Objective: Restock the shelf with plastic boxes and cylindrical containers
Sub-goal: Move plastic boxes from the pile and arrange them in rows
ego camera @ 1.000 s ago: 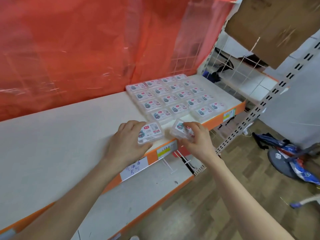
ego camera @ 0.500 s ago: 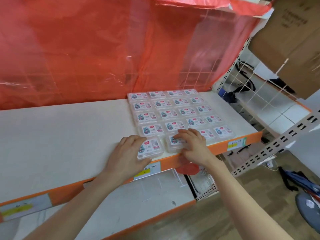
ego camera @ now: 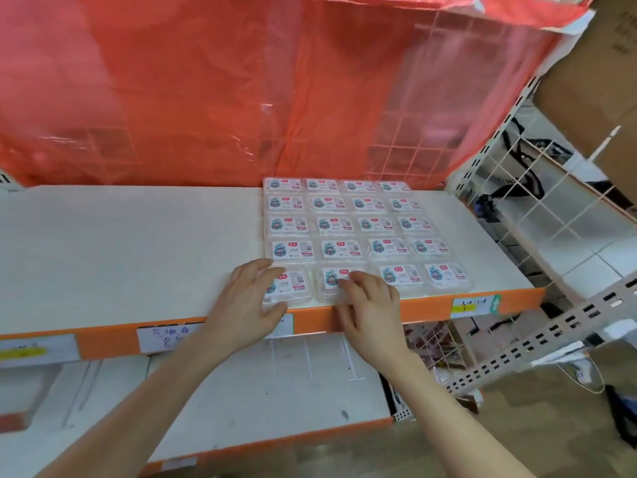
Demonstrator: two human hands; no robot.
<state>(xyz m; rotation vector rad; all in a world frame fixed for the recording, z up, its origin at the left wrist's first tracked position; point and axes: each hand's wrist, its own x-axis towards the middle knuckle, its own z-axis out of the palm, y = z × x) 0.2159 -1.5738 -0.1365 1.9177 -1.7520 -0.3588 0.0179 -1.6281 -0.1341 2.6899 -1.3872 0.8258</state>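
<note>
As I watch through the head camera, a red plastic sheet (ego camera: 206, 91) hangs across the whole back of the bay, behind a white shelf (ego camera: 120, 253) with an orange front edge. Below and nearer, a lower shelf (ego camera: 258, 391) juts out. A cardboard box (ego camera: 593, 81) fills the upper right corner, above a white wire grid (ego camera: 551, 208) at the shelf's right end.

On the right half of the shelf, clear plastic boxes (ego camera: 344, 225) with printed labels lie flat in a tight block, four across and five deep, from the back to the front edge.

I see both bare arms reaching in from the near side. The left hand (ego camera: 248, 298) rests with fingers spread over the left side of the near-left box (ego camera: 293, 284), with the thumb at its near corner. The right hand (ego camera: 372, 305) lies flat, fingers loosely together, on the second box (ego camera: 332, 279) of the near row, its thumb down at the orange edge. The two boxes sit side by side, touching or nearly so; I cannot tell which.

A handwritten price label (ego camera: 165, 338) is fixed to the orange edge left of the hands, and a yellow tag (ego camera: 472, 305) to the right.
</note>
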